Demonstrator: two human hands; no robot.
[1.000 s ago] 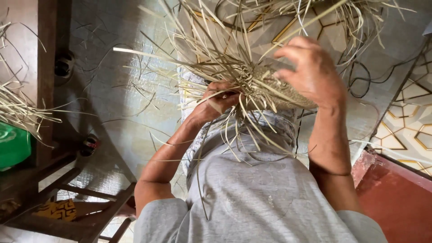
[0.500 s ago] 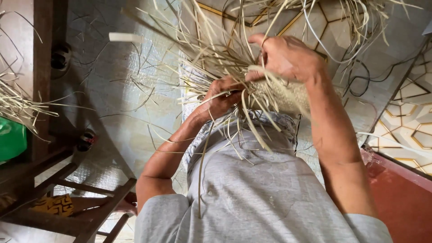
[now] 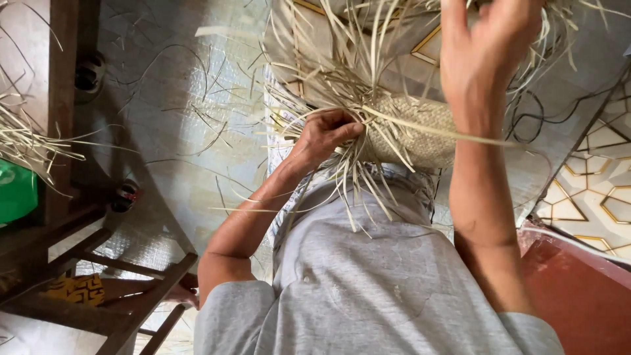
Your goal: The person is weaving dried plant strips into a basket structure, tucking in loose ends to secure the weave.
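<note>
**Weaving a straw mat, both hands busy**

Left hand (image 3: pixel 327 135) is curled tight, pinching strips right at the edge of the woven mat (image 3: pixel 411 131). Right hand (image 3: pixel 490 49) is up higher, fingers closed around one long strip (image 3: pixel 427 128) that runs back down to the left hand. Loose straw (image 3: pixel 26 141) sits far left.
</note>
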